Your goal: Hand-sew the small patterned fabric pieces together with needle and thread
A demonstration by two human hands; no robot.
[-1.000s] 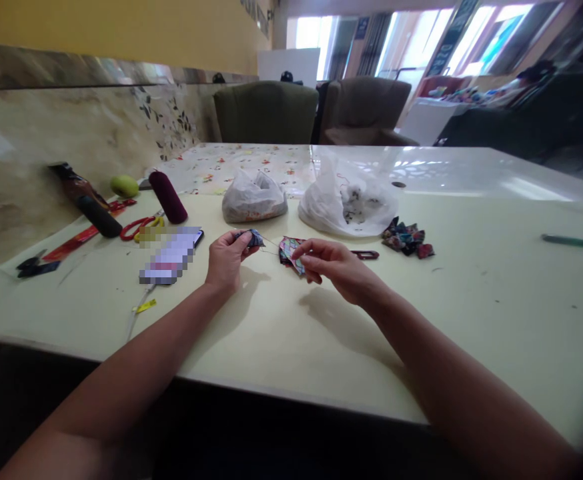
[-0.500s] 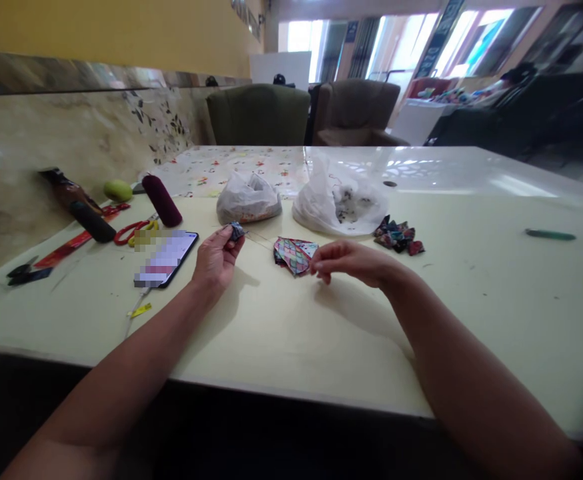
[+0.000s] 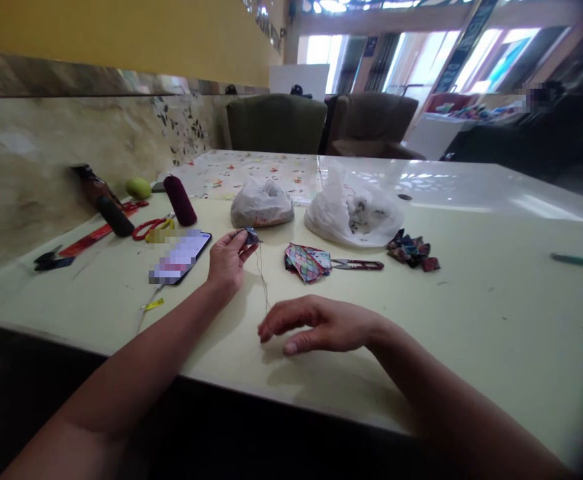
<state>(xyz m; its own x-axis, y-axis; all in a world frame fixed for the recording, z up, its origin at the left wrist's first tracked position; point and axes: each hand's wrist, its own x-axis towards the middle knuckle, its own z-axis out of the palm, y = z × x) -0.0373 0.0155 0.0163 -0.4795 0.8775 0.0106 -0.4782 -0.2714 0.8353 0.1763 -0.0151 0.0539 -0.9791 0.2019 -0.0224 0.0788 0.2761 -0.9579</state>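
Observation:
My left hand (image 3: 229, 261) pinches a small dark blue patterned piece of fabric (image 3: 252, 235) above the table. A thin thread (image 3: 263, 277) hangs from that piece and runs down towards my right hand (image 3: 319, 325). The right hand hovers low over the table near its front, fingers curved and thumb apart; I see nothing held in it. Just beyond it lie colourful scale-patterned fabric pieces (image 3: 307, 261), with thread snips (image 3: 359, 265) at their right side. A heap of small dark sewn fabric pieces (image 3: 411, 250) sits further right.
Two white plastic bags (image 3: 262, 203) stand at mid-table, the right one holding white stuffing (image 3: 366, 217). On the left are a phone (image 3: 181, 259) on a cable, scissors (image 3: 154, 229), a maroon thread cone (image 3: 180, 201) and a green fruit (image 3: 138, 188). A green pen-like item (image 3: 579, 261) lies far right.
My right hand has moved from the patterned fabric towards me, uncovering the snips. The thread, earlier stretched out to the right, now hangs downward. The view has shifted slightly.

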